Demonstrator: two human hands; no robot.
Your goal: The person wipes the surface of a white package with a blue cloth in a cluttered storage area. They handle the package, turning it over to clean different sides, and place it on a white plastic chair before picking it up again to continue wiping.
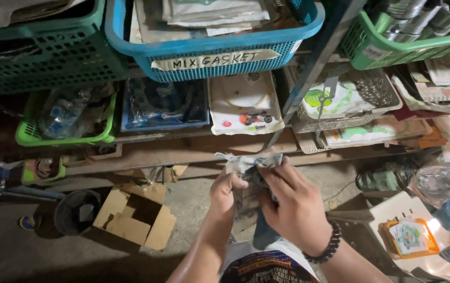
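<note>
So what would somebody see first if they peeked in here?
Probably the two hands in the middle, the left hand and right hand, gripping a crinkly plastic packet together. Next comes the bright blue basket up top, stuffed with papers, and the torn cardboard box on the floor at lower left.

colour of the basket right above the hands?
Blue basket, clearest in the head view.

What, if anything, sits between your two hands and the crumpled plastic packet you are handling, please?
Nothing visible does. The left hand and the right hand both already grip the crumpled plastic packet, held in the air in front of the shelf, apart from its baskets.
</note>
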